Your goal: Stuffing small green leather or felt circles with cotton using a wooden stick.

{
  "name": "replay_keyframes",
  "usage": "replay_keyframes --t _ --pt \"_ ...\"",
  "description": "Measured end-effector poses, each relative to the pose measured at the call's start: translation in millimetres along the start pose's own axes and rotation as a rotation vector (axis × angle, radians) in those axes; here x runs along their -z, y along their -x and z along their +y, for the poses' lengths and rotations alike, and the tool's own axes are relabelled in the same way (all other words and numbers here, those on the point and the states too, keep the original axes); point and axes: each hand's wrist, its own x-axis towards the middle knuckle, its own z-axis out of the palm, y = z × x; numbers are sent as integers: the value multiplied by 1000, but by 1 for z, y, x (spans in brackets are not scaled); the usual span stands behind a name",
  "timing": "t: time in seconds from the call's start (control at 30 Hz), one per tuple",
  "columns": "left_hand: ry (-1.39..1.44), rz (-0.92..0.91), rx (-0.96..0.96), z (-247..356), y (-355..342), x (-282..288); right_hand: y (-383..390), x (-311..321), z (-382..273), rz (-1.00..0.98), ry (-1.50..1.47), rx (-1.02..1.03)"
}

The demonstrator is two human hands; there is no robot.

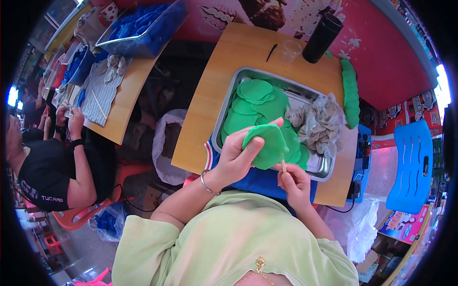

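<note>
In the head view, the left hand (241,151) pinches a green round sheet (268,147) with its thumb on the facing side and its fingers behind, over the near edge of the metal tray (317,167). The right hand (295,184), just off the tray's near edge, pinches a thin pale stick (284,166) upright between thumb and fingers at the sheet's lower edge; whether the stick touches the sheet, I cannot tell.

More green sheets (255,90) overlap across the tray's left side and middle. On its right side sits a crumpled greyish bundle (325,125) in clear plastic. The tray rests on a wooden worktop (202,102). Beyond the tray's far edge lie a thin black strip (271,52), a clear cup (291,50) and a tall black bottle (323,38). A long green stack (350,93) runs along the tray's right, apart from it. Farther right is a blue slatted chair (411,164). Left of the tray, below the worktop, is a white-lined container (167,150); well beyond it, another person (47,174) sits with both hands raised together.
</note>
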Motion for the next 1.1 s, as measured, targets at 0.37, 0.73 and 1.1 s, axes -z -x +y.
replay_keyframes --t 0.37,0.73,1.1 --pt "49 -312 137 29 -18 14 -23 8 -12 84 623 422" --pt "-1 -189 182 42 -26 14 -24 -1 -16 162 529 332" --pt "207 -409 660 55 -46 25 -31 -1 -25 207 962 632"
